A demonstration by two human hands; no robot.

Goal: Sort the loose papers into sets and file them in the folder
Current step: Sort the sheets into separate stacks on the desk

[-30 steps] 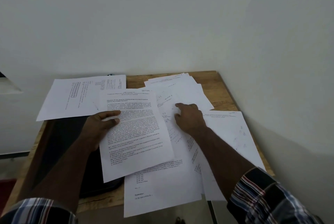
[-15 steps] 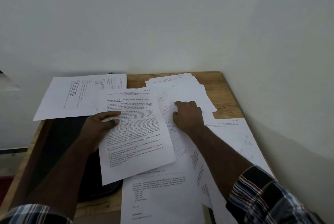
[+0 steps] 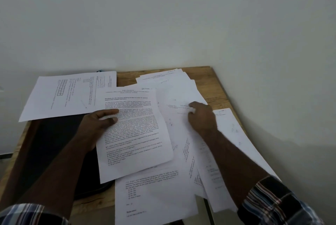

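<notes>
My left hand (image 3: 99, 124) holds a printed text sheet (image 3: 134, 134) by its left edge, thumb on top, above the black folder (image 3: 54, 152). That folder lies flat at the table's left under my left arm. To the right my right hand (image 3: 201, 117) pinches the edge of a faintly printed sheet (image 3: 178, 108) in a fanned heap of several loose papers (image 3: 169, 83). More sheets (image 3: 156, 197) spread toward the front edge. A sheet with a grid (image 3: 67, 94) lies at the back left.
The wooden table (image 3: 216, 86) stands in a corner, with walls close behind and to the right. Papers overhang its front and right edges. Bare wood shows at the back middle (image 3: 127, 77) and at the front left.
My right hand has moved a little to the right over the heap and its fingers have curled onto a sheet's edge. The left hand keeps its hold on the text sheet.
</notes>
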